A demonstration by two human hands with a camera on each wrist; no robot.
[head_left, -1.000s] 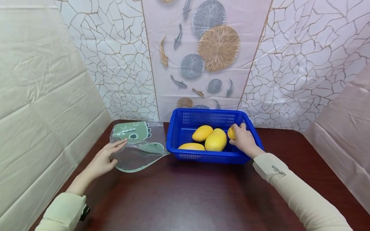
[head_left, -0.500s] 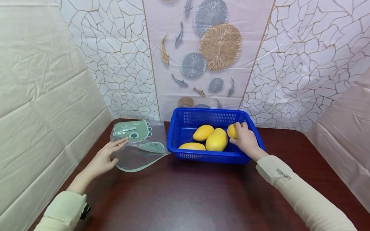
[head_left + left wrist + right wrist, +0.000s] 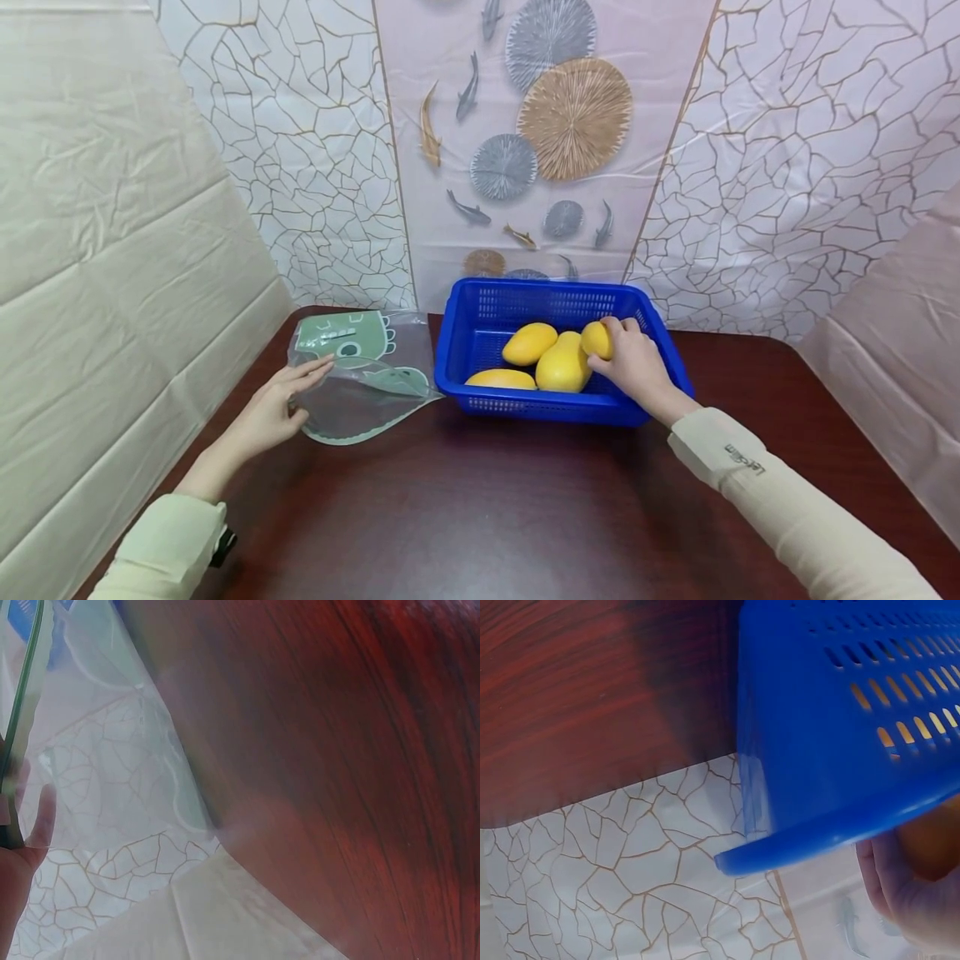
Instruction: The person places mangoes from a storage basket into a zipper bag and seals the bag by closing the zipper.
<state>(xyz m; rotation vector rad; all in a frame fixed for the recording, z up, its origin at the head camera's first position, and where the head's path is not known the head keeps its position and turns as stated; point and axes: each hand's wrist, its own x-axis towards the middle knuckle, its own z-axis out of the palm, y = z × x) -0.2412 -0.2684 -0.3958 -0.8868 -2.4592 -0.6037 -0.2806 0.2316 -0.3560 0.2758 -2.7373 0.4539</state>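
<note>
In the head view my right hand (image 3: 633,358) grips a small yellow mango (image 3: 597,341) inside the right end of a blue plastic basket (image 3: 540,402). Beside it lie a large mango (image 3: 561,367), another mango (image 3: 529,343) and a partly hidden mango (image 3: 501,379). To the left, my left hand (image 3: 266,417) touches a clear plastic bag (image 3: 352,417) with a green cartoon print. Its fingers look fairly straight at the bag's spread mouth, thumb apart. The left wrist view shows the bag's green edge (image 3: 26,675) by the hand; the basket wall partly hides the right hand (image 3: 911,900) in the right wrist view.
A dark reddish-brown table (image 3: 450,508) carries the bag and basket, both near its back edge. Patterned cloth (image 3: 330,167) hangs behind them. Plain pale cloth panels (image 3: 112,292) stand at both sides.
The right hand has drawn the small mango up and slightly left, toward the large one. The left hand and bag have stayed nearly still.
</note>
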